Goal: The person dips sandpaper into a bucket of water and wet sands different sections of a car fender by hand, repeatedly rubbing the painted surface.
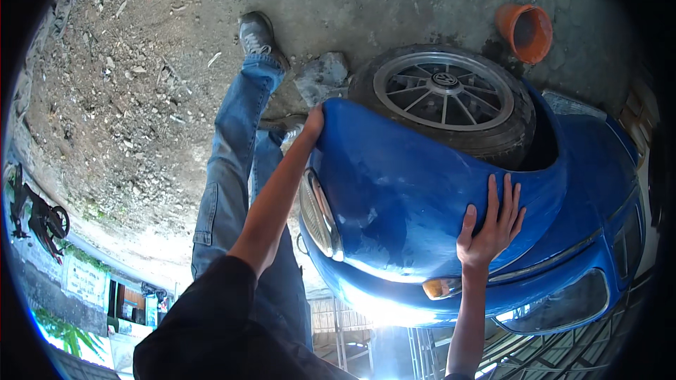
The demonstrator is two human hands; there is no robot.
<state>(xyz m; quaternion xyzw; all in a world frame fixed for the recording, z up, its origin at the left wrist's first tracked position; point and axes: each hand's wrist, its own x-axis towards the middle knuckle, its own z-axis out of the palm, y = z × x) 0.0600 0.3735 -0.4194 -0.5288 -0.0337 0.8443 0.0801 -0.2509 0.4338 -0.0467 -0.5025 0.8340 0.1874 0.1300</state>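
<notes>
A blue car fender point(401, 190) bulges over a black-tyred wheel point(443, 91) with a silver spoked rim. My left hand point(315, 121) is closed round the fender's front lower edge; most of its fingers are hidden behind the metal. Flat on the upper side of the fender, near the wheel-arch lip, lies my right hand point(491, 229) with its fingers spread. A headlight point(320, 214) with a chrome rim is set in the fender's front. Beside my right wrist is an orange indicator lamp point(438, 288).
An orange bucket point(531, 33) lies tipped on the concrete beyond the wheel. A grey stone block point(322, 77) rests between my shoe point(260, 35) and the tyre. Rubble and dirt point(134, 98) cover the ground to the left. A motorcycle point(39, 214) stands at the far left.
</notes>
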